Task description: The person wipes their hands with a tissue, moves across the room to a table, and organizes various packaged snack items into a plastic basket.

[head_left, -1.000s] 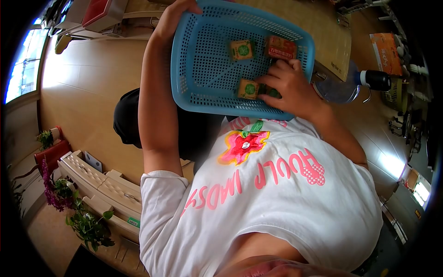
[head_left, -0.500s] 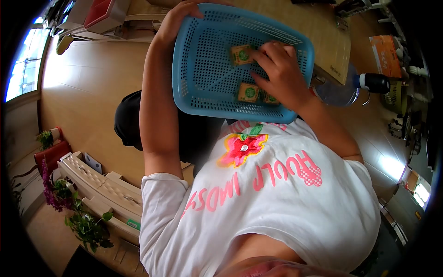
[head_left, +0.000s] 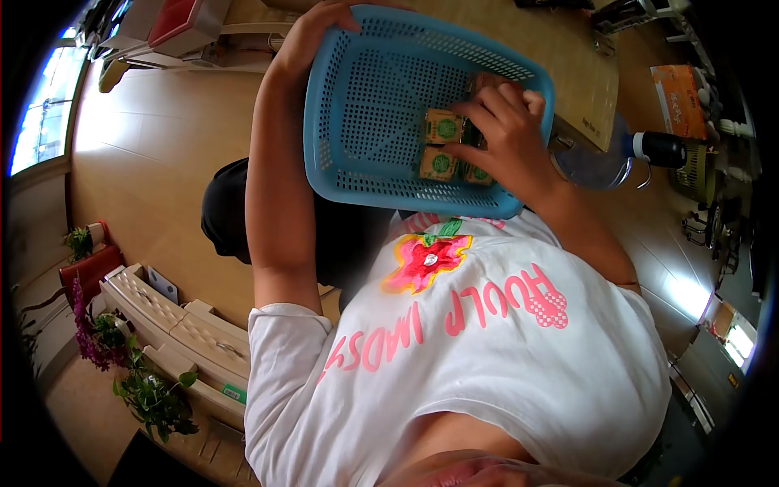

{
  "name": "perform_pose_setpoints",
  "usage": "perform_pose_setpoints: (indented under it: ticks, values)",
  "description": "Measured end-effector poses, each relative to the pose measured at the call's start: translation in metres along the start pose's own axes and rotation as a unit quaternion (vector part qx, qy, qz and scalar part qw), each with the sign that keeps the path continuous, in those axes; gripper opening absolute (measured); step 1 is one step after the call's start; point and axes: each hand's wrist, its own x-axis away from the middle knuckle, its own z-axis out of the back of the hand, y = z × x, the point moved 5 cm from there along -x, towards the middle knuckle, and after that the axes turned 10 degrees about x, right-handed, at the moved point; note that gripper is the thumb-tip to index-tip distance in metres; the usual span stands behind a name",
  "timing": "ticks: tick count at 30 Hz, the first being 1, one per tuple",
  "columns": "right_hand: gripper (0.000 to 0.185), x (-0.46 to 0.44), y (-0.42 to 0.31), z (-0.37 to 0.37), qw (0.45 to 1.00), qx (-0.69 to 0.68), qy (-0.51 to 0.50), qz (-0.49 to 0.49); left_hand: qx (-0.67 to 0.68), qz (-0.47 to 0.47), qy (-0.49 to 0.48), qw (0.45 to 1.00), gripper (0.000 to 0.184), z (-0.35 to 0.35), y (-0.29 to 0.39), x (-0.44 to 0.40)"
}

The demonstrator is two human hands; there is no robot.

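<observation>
A light-blue perforated plastic basket (head_left: 320,174) is tilted toward me above my lap. My left hand (head_left: 312,32) is closed over its far left rim. Inside, at the right side, my right hand (head_left: 511,126) has its thumb and index finger about a small square tan packet (head_left: 445,127) with a green round label. Just below that sits a like packet (head_left: 437,164), and another packet (head_left: 477,174) lies beside it, partly under my right hand. Something reddish-brown (head_left: 485,82) shows behind my fingers, mostly hidden.
A wooden table (head_left: 580,81) stands beyond the basket at the right. Near its corner are a large clear bottle (head_left: 596,166) with a black top and an orange box (head_left: 677,99). Potted plants (head_left: 158,398) and a cream cabinet (head_left: 174,321) are at lower left.
The upper packet has moved right and toward me, and now sits close above the lower one. My right hand has shifted slightly; my left hand keeps its place on the rim.
</observation>
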Motion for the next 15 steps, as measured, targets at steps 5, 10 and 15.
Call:
perform_pose_setpoints:
  ticks: [5,10,15]
  values:
    - [0.043,0.01,-0.007,-0.006,0.997,-0.061,0.009,-0.037,0.013,0.003,-0.051,0.999,0.06,-0.009,0.002,0.0]
    - [0.042,0.015,-0.001,-0.013,0.995,-0.062,0.003,-0.073,-0.003,0.005,-0.05,0.999,0.06,-0.014,0.005,0.0]
    - [0.039,0.016,0.002,-0.017,0.994,-0.056,0.003,-0.091,-0.019,0.011,-0.045,0.999,0.06,-0.004,0.004,-0.001]
